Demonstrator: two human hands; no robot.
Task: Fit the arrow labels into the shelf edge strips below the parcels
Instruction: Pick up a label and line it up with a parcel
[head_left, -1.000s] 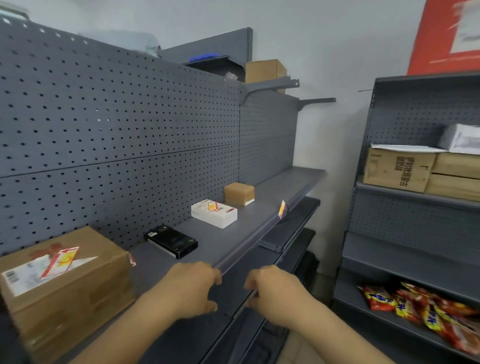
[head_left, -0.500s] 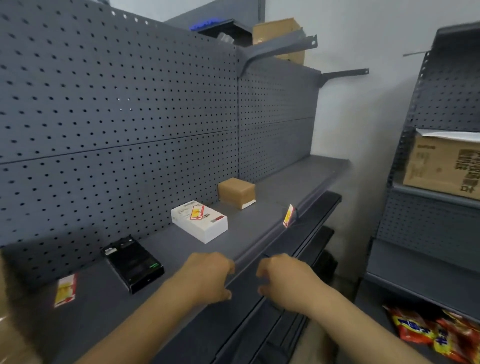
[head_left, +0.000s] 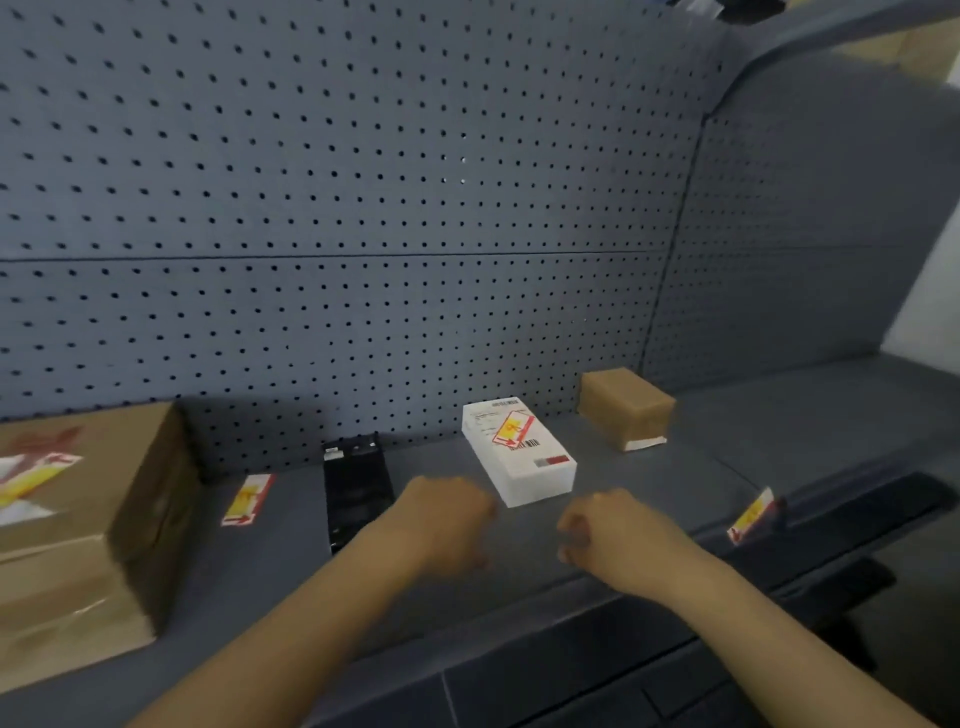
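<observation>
Four parcels stand on the grey shelf (head_left: 691, 467): a large cardboard box (head_left: 88, 566), a black box (head_left: 356, 478), a white box (head_left: 524, 467) and a small brown parcel (head_left: 623, 408). Red and yellow arrow labels lie on the cardboard box (head_left: 31, 480), on the shelf beside it (head_left: 247, 499) and on the white box (head_left: 511, 428). Another arrow label (head_left: 750, 514) stands at the shelf edge strip (head_left: 810, 535) at the right. My left hand (head_left: 449, 519) and right hand (head_left: 608, 535) hover over the shelf's front, in front of the white box, fingers curled, nothing visible in them.
A perforated grey back panel (head_left: 363, 208) rises behind the parcels. Lower shelves (head_left: 831, 597) jut out below at the right. Bare shelf lies right of the brown parcel.
The view has swung left and closer to the shelf, bringing the cardboard box back in. Both hands moved from the shelf's front edge up over the shelf surface, still curled.
</observation>
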